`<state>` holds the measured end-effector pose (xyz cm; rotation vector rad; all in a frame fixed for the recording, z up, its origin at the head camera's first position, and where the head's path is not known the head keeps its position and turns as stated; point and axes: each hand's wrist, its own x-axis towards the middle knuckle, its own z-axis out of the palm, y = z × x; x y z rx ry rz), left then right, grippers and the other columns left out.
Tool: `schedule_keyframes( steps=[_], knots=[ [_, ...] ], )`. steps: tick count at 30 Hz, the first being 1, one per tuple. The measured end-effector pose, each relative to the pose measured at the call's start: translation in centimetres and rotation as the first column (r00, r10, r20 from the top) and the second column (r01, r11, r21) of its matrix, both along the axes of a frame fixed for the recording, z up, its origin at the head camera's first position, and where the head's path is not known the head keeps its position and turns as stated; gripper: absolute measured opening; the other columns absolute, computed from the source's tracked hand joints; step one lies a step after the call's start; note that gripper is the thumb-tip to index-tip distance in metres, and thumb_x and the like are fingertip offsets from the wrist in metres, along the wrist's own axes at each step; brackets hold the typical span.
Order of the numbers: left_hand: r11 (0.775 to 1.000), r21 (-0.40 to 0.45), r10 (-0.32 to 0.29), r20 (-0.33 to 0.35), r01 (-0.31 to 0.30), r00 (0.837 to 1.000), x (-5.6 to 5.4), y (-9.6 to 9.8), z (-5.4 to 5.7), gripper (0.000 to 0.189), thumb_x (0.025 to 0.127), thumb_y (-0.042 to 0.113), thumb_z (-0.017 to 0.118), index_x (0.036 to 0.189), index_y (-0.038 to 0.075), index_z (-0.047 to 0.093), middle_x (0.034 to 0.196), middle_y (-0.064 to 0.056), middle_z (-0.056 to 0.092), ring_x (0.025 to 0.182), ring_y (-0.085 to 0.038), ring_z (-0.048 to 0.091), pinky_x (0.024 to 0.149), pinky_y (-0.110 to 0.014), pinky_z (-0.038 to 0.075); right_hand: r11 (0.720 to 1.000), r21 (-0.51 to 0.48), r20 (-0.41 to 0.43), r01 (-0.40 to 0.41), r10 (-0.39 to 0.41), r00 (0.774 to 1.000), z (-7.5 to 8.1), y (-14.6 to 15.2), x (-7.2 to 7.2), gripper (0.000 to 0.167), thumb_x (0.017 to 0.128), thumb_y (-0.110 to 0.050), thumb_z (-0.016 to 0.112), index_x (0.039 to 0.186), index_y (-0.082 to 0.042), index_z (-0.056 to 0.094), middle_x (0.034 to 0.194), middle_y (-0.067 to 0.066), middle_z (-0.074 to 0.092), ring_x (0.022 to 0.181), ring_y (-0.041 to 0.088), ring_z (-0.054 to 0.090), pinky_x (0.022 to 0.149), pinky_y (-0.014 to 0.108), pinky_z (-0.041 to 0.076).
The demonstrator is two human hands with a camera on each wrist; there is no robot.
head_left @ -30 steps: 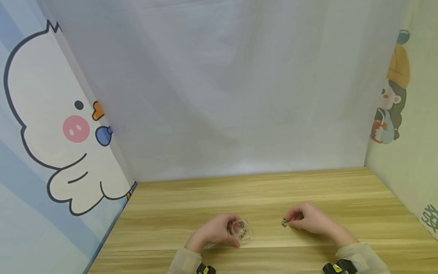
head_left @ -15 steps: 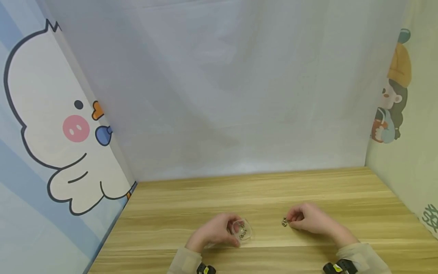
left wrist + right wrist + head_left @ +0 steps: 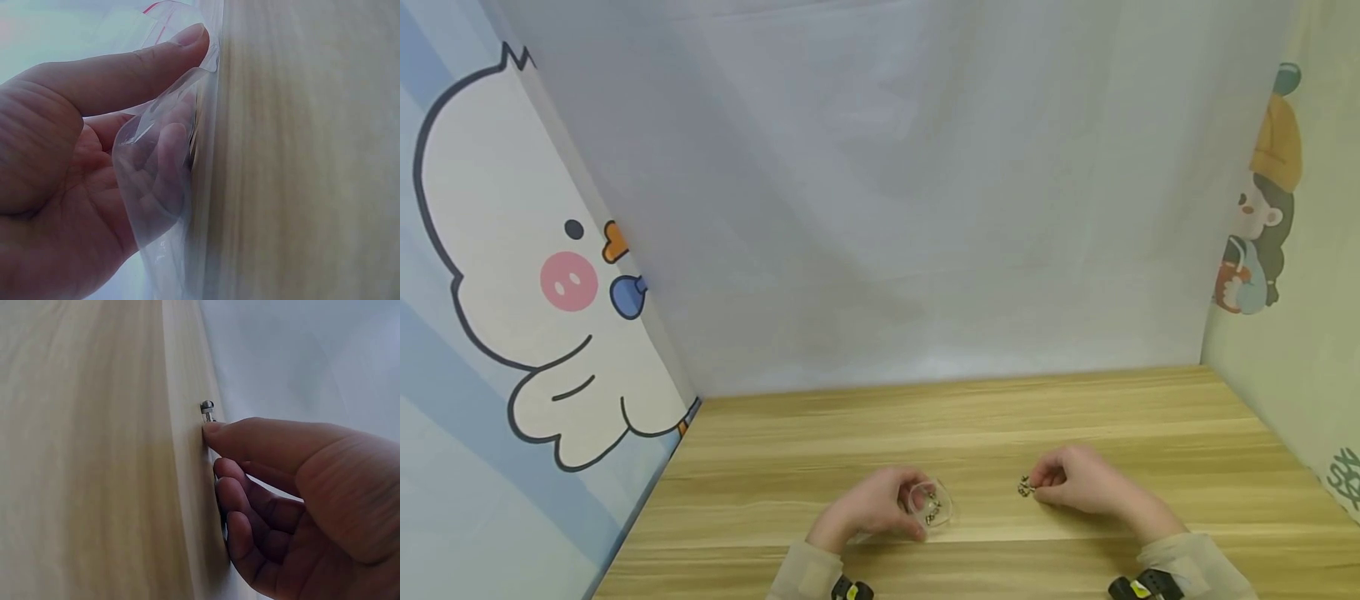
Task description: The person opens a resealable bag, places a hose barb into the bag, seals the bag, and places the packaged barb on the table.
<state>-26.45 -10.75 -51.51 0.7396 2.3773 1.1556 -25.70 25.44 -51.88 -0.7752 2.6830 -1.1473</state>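
My left hand [image 3: 880,504] holds a clear zip-lock plastic bag [image 3: 150,162] by its mouth, with the thumb at the red-lined edge. Through the spread opening, several small metal screws [image 3: 933,507] show inside the bag in the head view. On the right, my right hand [image 3: 1078,481] rests at the table with thumb and index finger pinched together at a small heap of metal screws [image 3: 1024,487]. Close up in the right wrist view, a shiny screw [image 3: 208,407] shows just past the thumb tip. The other fingers of that hand are curled, and the fingertips partly hide what they pinch.
A wood-grain table [image 3: 850,433] lies under both hands. Behind it hangs a pale grey curtain [image 3: 880,208]. Printed cartoon panels stand at the left [image 3: 497,208] and right [image 3: 1292,350] sides.
The right hand's fingertips have shifted very slightly to the right at the screw heap. The left hand and the bag stay in the same place.
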Motion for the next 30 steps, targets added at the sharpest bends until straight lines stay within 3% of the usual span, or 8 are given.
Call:
schedule_keyframes(
  steps=[30],
  knots=[
    [1.0,-0.003,0.005,-0.002,-0.005,1.0,0.36,0.11,0.34,0.055,0.072,-0.003,0.095,0.121,0.007,0.071,0.094,0.002,0.067,0.083,-0.009,0.06,0.078,-0.025,0.053,1.0,-0.005,0.014,-0.017,0.017,1.0,0.24,-0.19,0.1,0.008,0.092,-0.016,0.084,0.092,-0.014,0.076,0.086,-0.011,0.071,0.078,0.003,0.063,0.071,0.027,0.056]
  ],
)
